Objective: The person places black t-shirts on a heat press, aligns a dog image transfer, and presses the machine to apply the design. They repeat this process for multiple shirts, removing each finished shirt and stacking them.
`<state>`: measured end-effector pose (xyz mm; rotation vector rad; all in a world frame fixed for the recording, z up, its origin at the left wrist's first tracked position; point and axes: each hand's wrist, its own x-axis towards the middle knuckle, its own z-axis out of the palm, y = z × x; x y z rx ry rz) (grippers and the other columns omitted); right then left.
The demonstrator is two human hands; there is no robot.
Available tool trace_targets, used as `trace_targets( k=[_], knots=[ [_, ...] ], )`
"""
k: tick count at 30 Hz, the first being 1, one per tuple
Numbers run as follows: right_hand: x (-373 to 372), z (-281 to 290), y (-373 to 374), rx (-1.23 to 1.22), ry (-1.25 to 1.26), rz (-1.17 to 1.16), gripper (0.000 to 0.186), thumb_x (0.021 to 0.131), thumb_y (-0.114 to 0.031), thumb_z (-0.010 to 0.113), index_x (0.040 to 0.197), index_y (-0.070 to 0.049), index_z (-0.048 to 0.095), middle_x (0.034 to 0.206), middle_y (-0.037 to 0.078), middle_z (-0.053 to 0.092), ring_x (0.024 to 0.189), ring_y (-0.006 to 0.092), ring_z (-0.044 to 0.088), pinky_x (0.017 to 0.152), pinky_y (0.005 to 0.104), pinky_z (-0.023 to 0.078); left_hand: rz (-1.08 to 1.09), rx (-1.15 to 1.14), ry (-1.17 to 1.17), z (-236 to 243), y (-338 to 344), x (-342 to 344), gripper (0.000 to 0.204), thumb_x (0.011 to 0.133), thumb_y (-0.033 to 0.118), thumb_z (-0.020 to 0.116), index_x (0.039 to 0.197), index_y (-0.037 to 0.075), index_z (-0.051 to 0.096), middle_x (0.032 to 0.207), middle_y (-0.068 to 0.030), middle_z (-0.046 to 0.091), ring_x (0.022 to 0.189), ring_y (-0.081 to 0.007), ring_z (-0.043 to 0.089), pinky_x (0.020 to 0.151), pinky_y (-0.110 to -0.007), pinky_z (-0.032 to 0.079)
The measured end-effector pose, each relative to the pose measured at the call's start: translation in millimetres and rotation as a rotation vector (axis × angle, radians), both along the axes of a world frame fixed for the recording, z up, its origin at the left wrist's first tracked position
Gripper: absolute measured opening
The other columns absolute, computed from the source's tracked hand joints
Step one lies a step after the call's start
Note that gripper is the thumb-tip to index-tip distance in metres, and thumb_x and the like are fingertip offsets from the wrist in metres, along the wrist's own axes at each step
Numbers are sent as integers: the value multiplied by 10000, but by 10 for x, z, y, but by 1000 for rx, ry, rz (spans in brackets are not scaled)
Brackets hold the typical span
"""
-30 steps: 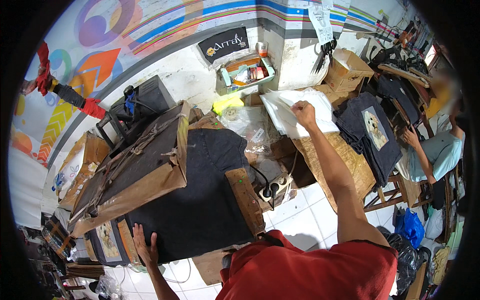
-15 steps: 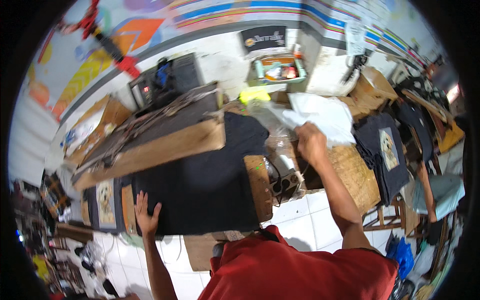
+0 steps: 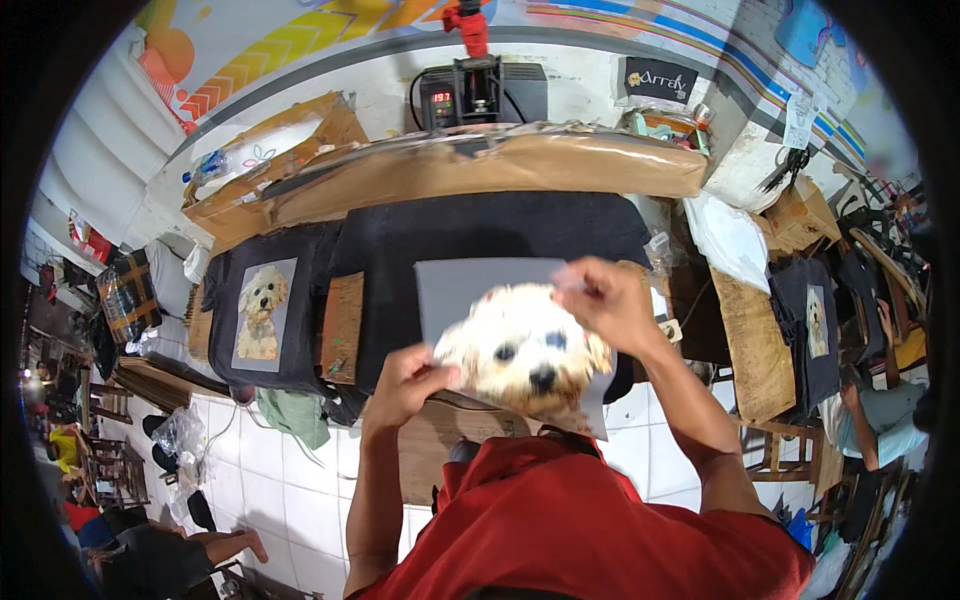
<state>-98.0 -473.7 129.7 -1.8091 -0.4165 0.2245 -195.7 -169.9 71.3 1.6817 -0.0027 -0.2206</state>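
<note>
A grey transfer sheet with a printed cream-coloured dog [image 3: 520,345] is held between my two hands, above a black T-shirt [image 3: 420,230]. My left hand [image 3: 405,385] pinches its left edge near the bottom, thumb on top. My right hand [image 3: 612,305] grips its upper right side, fingers closed and a little blurred. The shirt lies spread over a board in front of me, partly covered by the sheet. Farther left, another dark garment [image 3: 222,300] carries a similar dog print [image 3: 262,310].
A heat press [image 3: 478,95] with a red-topped handle and lit display stands behind a long cardboard-wrapped beam [image 3: 480,175]. White sheets [image 3: 728,240] lie at right, by a wooden board [image 3: 752,345]. Another person's arm [image 3: 862,425] is beside a printed dark garment [image 3: 812,325]. White floor tiles show below.
My right hand has come back from the white sheets, and a dog-print sheet is now held. My left hand has lifted off the black T-shirt onto the sheet's edge. The view has swung left.
</note>
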Motion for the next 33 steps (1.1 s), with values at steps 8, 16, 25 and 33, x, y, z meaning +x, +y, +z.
trace_targets(
  k=[8, 16, 25, 33],
  knots=[
    [1317, -1206, 803, -569, -354, -284, 393, 910, -210, 693, 1259, -38, 637, 1235, 175, 638, 1097, 321, 637, 942, 431, 512, 341, 9, 63, -547, 194, 812, 267, 928, 61, 660, 1154, -71, 605, 786, -101, 656, 569, -146, 643, 470, -254, 485],
    [1748, -1390, 1246, -953, -398, -123, 515, 1015, -422, 427, 1420, -129, 552, 1594, 169, 310, 1457, 350, 265, 1194, 574, 196, 387, 471, -123, -516, 140, 816, 571, 845, 184, 764, 1315, -52, 543, 1032, -189, 661, 867, -292, 686, 734, -392, 547],
    [1741, -1432, 1229, -978, -417, -151, 585, 1015, -415, 378, 1540, -160, 396, 1632, 163, 227, 1528, 357, 97, 1202, 632, 30, 111, 837, -496, -678, 228, 575, 629, 785, 312, 823, 1327, 75, 611, 1511, -165, 460, 1408, -368, 407, 1161, -562, 272],
    [1740, -1409, 1177, -982, -362, -148, 561, 1035, -444, 366, 1539, -199, 376, 1615, 175, 281, 1515, 372, 174, 1195, 625, 58, -16, 943, -474, -745, 185, 585, 679, 786, 422, 816, 1366, 133, 613, 1582, -113, 393, 1493, -344, 291, 1182, -659, 89]
  ],
)
